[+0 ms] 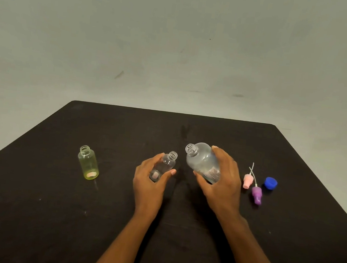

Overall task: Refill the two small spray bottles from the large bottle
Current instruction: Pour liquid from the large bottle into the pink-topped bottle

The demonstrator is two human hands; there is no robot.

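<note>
So the person's got the pour lined up but no liquid is crossing over yet, as far as can be seen. The left hand has thumb and fingers curled round the lower half of the clear small bottle, mouth open and near the middle of the black table. The right hand is wrapped round the body of the large bottle, which is uncapped and tipped so its neck points toward the small one. The two mouths are near each other but not touching.

Probably the trick here is getting the big neck right over that tiny opening before tipping further, then going slow. A wide mouth into a narrow one will likely glug and splash. Keeping the small bottle upright and planted would help; can't tell if its base is actually on the table.

The yellow-green small bottle stands open, well off to the left, waiting its turn. A pink spray head, purple spray head and blue cap lie to the right, out of the splash path hopefully.
</note>
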